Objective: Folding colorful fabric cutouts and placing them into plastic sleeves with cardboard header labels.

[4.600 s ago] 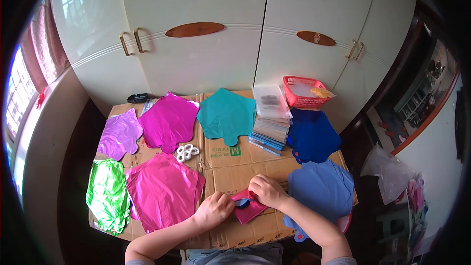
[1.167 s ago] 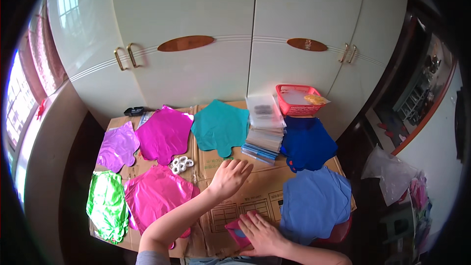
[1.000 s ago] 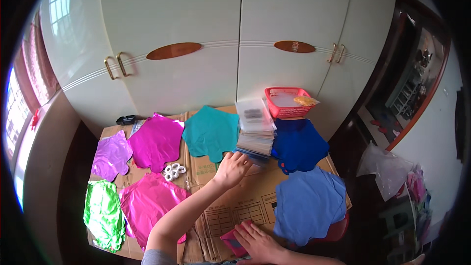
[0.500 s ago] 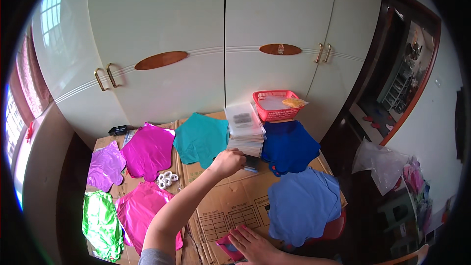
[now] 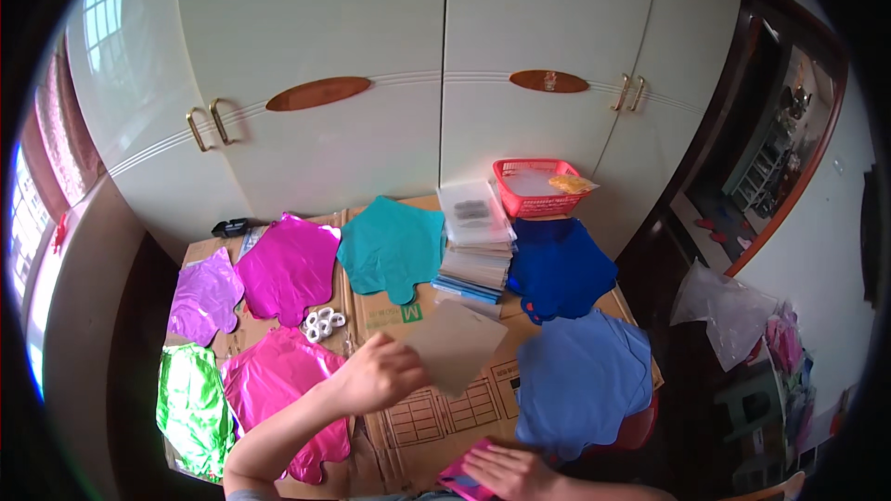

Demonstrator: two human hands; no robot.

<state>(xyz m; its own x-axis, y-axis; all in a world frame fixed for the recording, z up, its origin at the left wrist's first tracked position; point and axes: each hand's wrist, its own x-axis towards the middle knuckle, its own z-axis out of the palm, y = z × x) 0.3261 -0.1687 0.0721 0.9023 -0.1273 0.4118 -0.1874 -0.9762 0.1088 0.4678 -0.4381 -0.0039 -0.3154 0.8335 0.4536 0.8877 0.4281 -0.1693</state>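
Head view: the left hand (image 5: 380, 376) pinches what seems the near-left corner of a pale flat sleeve (image 5: 457, 348), fingers drawn narrow; held only there, it could slip or bend. It extends rightward from them above the counter (image 5: 408, 464). Further right, the folded pink packet (image 5: 451, 474) lies beneath the right hand's (image 5: 510, 471) straight, flattened fingers; light pressure might let it unfold.

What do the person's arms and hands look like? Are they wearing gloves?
No gloves! The left hand and right hand are both bare, and so are the forearms. No watch or bracelet shows. A bit of grey sleeve peeks in on the left arm; the right one's sleeve is out of view.
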